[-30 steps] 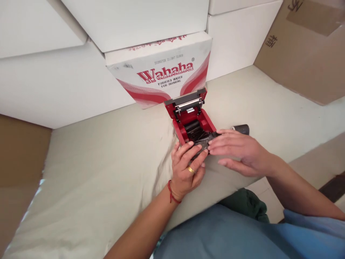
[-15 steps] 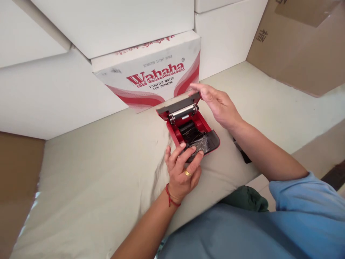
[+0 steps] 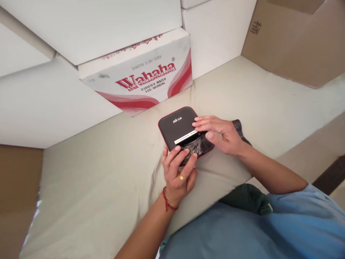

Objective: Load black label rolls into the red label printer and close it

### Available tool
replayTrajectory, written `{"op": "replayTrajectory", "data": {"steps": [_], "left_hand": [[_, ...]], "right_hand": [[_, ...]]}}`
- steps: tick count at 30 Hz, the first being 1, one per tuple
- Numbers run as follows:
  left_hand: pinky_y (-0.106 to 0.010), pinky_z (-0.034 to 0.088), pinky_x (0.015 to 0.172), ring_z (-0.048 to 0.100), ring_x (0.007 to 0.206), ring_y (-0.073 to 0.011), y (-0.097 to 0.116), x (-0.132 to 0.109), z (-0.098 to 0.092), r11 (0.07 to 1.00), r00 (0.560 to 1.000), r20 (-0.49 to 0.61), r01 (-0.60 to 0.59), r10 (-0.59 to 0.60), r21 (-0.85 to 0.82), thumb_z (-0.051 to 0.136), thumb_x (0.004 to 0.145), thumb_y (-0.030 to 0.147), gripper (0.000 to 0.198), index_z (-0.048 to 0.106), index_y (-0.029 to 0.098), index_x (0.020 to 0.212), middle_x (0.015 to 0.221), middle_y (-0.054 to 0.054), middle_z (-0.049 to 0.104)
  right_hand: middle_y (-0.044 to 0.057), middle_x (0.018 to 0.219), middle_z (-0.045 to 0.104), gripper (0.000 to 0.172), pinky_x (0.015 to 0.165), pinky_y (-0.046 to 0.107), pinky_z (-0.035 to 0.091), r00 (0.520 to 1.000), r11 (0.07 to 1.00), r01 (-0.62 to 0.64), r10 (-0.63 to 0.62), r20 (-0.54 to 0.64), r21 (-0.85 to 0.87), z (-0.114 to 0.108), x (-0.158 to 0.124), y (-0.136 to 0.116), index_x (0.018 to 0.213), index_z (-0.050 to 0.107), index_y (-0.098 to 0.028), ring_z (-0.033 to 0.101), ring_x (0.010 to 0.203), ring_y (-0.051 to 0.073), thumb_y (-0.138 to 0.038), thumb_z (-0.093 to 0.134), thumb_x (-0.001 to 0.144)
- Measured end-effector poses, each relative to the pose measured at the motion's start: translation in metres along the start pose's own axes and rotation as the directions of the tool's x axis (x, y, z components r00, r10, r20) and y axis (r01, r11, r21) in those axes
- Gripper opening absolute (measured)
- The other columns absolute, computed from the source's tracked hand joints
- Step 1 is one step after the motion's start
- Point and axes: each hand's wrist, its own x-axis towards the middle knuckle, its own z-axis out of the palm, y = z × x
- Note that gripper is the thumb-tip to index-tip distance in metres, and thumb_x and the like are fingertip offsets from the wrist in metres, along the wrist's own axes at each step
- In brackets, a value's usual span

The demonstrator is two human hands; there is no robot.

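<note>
A small black receipt printer (image 3: 174, 118) with a red rim lies on the cloth-covered surface, its lid lowered. Crumpled clear plastic film (image 3: 198, 145) sticks out at the front, below a white label strip (image 3: 182, 139). My left hand (image 3: 179, 169) grips the front edge, fingertips pressed down on the film and its thumb mostly hidden. Stretched out flat, the fingers of my right hand (image 3: 219, 131) touch the lid's right side. Whether the lid is fully latched cannot be seen.
A white and red Wahaha water carton (image 3: 145, 81) stands behind the printer, among large white boxes (image 3: 113, 25). Brown cardboard boxes stand at the right (image 3: 291, 43) and left (image 3: 20, 194). A black object (image 3: 239, 129) lies partly behind my right hand.
The printer's lid has swung down from raised, covering the red inside and the roller. My right hand has come down with it; my left hand stays at the front edge.
</note>
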Motion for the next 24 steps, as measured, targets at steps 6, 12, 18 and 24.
{"op": "replayTrajectory", "data": {"steps": [6, 12, 18, 24], "left_hand": [[-0.056, 0.039, 0.134, 0.057, 0.151, -0.0273, -0.006, 0.004, -0.006, 0.998, 1.000, 0.011, -0.026, 0.027, -0.060, 0.068, 0.094, 0.011, 0.066, 0.058, 0.034, 0.156, 0.143, -0.008, 0.070], [-0.058, 0.024, 0.141, 0.054, 0.158, -0.0267, -0.030, 0.007, -0.015, 0.962, 0.986, -0.037, 0.153, -0.165, -0.228, 0.052, 0.108, 0.029, 0.060, 0.042, 0.030, 0.168, 0.156, -0.009, 0.068], [-0.055, 0.020, 0.141, 0.069, 0.141, -0.0212, -0.030, 0.012, -0.017, 0.954, 0.968, -0.038, 0.238, -0.249, -0.180, 0.036, 0.113, 0.031, 0.051, 0.052, 0.028, 0.162, 0.135, -0.004, 0.081], [-0.055, 0.024, 0.140, 0.073, 0.134, -0.0210, -0.033, 0.011, -0.014, 0.937, 0.957, -0.045, 0.270, -0.286, -0.223, 0.046, 0.111, 0.029, 0.046, 0.059, 0.029, 0.155, 0.126, -0.003, 0.084]], "right_hand": [[0.018, 0.148, 0.072, 0.041, 0.125, 0.063, 0.045, 0.985, 0.970, -0.058, 0.094, 0.145, -0.238, 0.000, -0.007, -0.020, 0.136, 0.065, -0.022, 0.059, 0.151, 0.035, -0.034, 0.072, 0.097], [0.016, 0.154, 0.068, 0.049, 0.129, 0.065, 0.038, 0.969, 0.959, -0.087, 0.144, 0.203, -0.269, -0.002, -0.010, -0.024, 0.142, 0.059, -0.024, 0.054, 0.156, 0.034, -0.023, 0.063, 0.093], [0.016, 0.149, 0.072, 0.039, 0.128, 0.063, 0.037, 0.976, 0.938, -0.052, 0.120, 0.181, -0.344, 0.000, -0.011, -0.026, 0.137, 0.062, -0.022, 0.059, 0.151, 0.033, -0.034, 0.064, 0.100], [0.017, 0.141, 0.076, 0.045, 0.129, 0.063, 0.036, 0.989, 0.909, 0.012, 0.049, 0.136, -0.417, 0.007, -0.014, -0.021, 0.133, 0.066, -0.020, 0.065, 0.143, 0.035, -0.054, 0.066, 0.103]]}}
